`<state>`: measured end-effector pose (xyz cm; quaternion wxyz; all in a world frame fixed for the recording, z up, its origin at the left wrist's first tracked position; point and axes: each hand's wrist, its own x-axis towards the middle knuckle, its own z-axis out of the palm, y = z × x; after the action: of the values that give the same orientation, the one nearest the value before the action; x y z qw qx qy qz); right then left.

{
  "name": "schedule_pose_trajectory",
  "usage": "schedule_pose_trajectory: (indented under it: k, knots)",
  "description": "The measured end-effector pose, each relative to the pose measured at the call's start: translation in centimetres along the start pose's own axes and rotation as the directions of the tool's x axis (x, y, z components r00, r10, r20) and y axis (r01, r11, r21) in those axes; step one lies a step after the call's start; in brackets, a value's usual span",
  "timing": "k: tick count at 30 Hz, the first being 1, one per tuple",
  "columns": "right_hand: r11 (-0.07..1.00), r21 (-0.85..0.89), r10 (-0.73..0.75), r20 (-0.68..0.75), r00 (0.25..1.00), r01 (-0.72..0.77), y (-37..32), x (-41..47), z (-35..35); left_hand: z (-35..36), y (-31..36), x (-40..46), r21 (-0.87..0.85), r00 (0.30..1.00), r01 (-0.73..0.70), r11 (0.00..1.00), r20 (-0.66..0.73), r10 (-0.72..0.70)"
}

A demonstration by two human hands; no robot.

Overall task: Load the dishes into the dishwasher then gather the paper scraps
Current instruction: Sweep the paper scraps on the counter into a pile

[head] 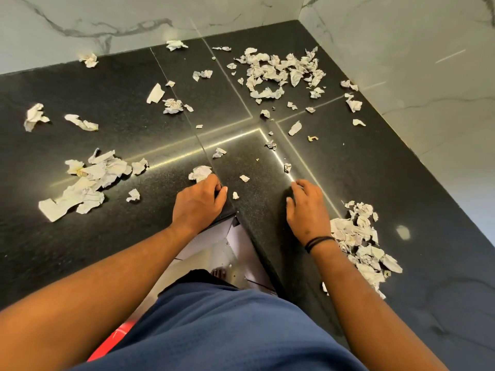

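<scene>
Two hands on the counter (267,223) at its inner corner edge, scraps all round. No dishes or dishwasher in view, so I judge we're in the gathering half of the task.

Left hand (199,200): fingers curled down against the counter, fingertips touching a crumpled scrap (199,173) just ahead of them. Can't tell if anything is actually pinched. Right hand (308,210): fingers bent, tips pressing the black surface, nothing visibly held. Band on that wrist.

Key relation: nearest paper lies straight ahead of the left hand, touching it. Two tiny bits, (244,178) and (235,195), sit between the hands, closer to the left. Right pile (359,236) lies just beside the right wrist, on its outer side and trailing back along the forearm, long axis roughly along the arm. So the right hand must pull back and outward to reach it.

Left pile (85,180) is well apart from the left hand, out to its left. Far pile (281,72) sits deep in the wall corner, ahead and right, nearer the right hand, a full stretch. Loose singles are scattered between.

Likely next: left closes on the touching scrap.
</scene>
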<state>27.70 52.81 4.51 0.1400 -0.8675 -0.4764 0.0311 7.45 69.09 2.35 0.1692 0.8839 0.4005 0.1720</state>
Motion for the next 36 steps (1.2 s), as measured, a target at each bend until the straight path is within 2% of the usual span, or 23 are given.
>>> schedule_pose_trajectory:
  k: [3,9,15,17,21,24,31,33,36]
  knots:
    - [0.999,-0.039,-0.02,0.113,0.993,0.025,-0.6,1.8,0.5,-0.1,0.3,0.0,0.045,1.0,-0.006,0.999,0.007,0.006]
    - [0.998,-0.06,-0.017,-0.012,1.0,0.016,1.2,-0.8,1.0,0.1,0.5,0.0,0.127,1.0,-0.006,0.992,0.018,0.003]
    - [0.996,-0.065,0.055,0.007,0.998,-0.054,1.4,-1.6,-0.5,0.8,0.3,0.0,0.155,1.0,-0.025,0.988,0.009,0.024]
    - [1.0,-0.03,0.008,-0.001,1.0,-0.008,0.3,0.4,-0.8,0.8,0.4,0.0,0.159,1.0,-0.02,0.987,0.018,0.017]
    - [0.998,-0.021,-0.06,0.195,0.979,0.066,-1.7,3.9,0.1,0.9,0.5,0.0,0.163,1.0,-0.014,0.987,0.021,0.01]
    - [0.998,-0.055,-0.016,0.26,0.965,0.031,-1.0,3.4,1.5,0.9,0.3,0.1,0.169,1.0,-0.015,0.986,0.011,0.013]
    - [0.977,-0.109,0.2,0.136,0.97,-0.186,0.9,-2.1,1.2,1.1,0.3,0.1,0.149,1.0,-0.017,0.989,0.01,0.015]
    - [0.992,-0.059,0.115,0.12,0.986,-0.109,-1.3,-2.6,1.6,1.0,0.2,0.1,0.148,1.0,-0.015,0.989,0.022,0.011]
    - [0.982,0.011,-0.189,0.154,0.97,0.189,-6.0,-2.9,2.7,0.9,0.4,0.1,0.147,0.999,0.0,0.989,0.038,-0.006]
